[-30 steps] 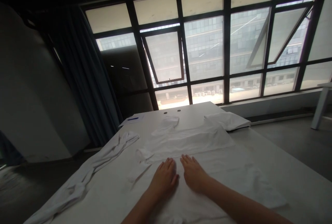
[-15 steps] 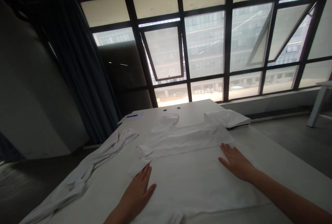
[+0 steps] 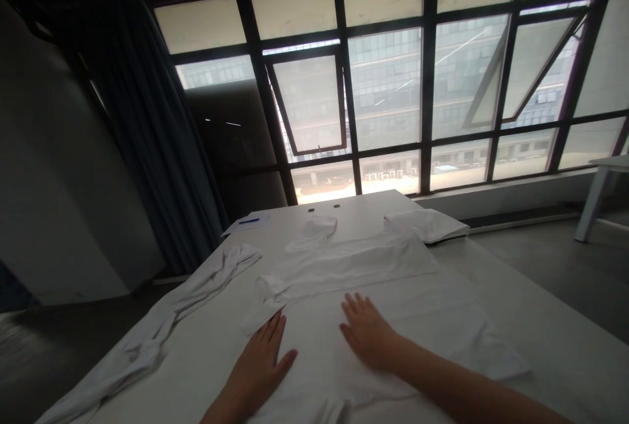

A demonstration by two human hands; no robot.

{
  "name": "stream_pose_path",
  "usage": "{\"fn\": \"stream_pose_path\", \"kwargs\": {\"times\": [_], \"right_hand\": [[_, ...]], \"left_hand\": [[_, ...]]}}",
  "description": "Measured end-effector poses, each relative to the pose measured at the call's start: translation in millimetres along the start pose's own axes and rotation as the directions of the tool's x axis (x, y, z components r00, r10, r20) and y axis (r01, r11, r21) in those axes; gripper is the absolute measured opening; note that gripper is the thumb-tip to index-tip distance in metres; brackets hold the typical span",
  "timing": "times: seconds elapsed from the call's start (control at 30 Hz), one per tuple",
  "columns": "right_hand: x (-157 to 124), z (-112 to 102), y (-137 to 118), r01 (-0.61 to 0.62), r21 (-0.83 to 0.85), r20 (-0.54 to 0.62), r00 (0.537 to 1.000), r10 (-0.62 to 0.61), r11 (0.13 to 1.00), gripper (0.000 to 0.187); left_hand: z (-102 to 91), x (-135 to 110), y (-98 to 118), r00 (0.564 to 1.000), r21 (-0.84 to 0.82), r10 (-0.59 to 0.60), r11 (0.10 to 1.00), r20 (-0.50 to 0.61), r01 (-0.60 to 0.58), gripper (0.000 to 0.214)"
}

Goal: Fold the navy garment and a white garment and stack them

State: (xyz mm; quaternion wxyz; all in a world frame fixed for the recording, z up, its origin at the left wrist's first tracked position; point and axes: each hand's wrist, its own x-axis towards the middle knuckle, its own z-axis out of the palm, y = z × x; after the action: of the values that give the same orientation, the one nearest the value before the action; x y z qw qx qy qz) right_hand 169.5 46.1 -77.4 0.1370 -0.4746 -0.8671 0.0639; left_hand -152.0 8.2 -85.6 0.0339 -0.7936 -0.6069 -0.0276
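My left hand (image 3: 258, 371) lies flat with fingers spread on a white T-shirt (image 3: 427, 326), near its left side and just below a folded-over layer (image 3: 344, 270). My right hand (image 3: 366, 335) rests palm down on the same cloth, near the middle and close to the fold. Neither hand grips anything. The shirt is spread on a white table (image 3: 550, 299), and its lower part runs out of view below my arms.
A twisted white garment (image 3: 171, 312) lies along the table's left side. At the far end are a folded white cloth (image 3: 427, 224) and a sheet of paper with a blue pen (image 3: 248, 222). Large windows, a dark curtain and a white side table (image 3: 597, 194) stand beyond.
My right hand has slid inward from the shirt's right side toward the middle. My left hand stays about where it was, after both hands spread apart from the centre.
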Motion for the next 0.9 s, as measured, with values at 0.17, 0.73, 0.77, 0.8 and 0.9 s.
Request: {"fn": "stream_pose_path", "kwargs": {"times": [0.17, 0.73, 0.77, 0.8, 0.9], "right_hand": [[5, 22, -72, 0.214, 0.193, 0.037, 0.974, -0.225, 0.957, 0.065], [-135, -19, 180, -0.308, -0.172, -0.087, 0.951, 0.297, 0.936, 0.081], [-141, -18, 189, -0.317, -0.187, -0.1, 0.948, 0.303, 0.93, 0.081], [-147, -17, 195, -0.314, -0.198, -0.106, 0.949, 0.298, 0.928, 0.08], [-165, -11, 198, -0.268, -0.215, -0.106, 0.962, 0.25, 0.939, 0.077]], "left_hand": [[2.4, 1, -4, 0.999, -0.007, 0.033, 0.999, -0.025, -0.033, 0.079], [12.5, -1, -8, 0.991, 0.037, 0.085, 0.996, -0.099, -0.082, 0.072], [11.3, -2, -6, 0.988, 0.045, 0.104, 0.994, -0.114, -0.099, 0.07], [10.0, -4, -5, 0.984, 0.053, 0.126, 0.991, -0.128, -0.12, 0.069], [5.4, -15, 0, 0.971, 0.074, 0.201, 0.979, -0.132, -0.192, 0.07]]}}
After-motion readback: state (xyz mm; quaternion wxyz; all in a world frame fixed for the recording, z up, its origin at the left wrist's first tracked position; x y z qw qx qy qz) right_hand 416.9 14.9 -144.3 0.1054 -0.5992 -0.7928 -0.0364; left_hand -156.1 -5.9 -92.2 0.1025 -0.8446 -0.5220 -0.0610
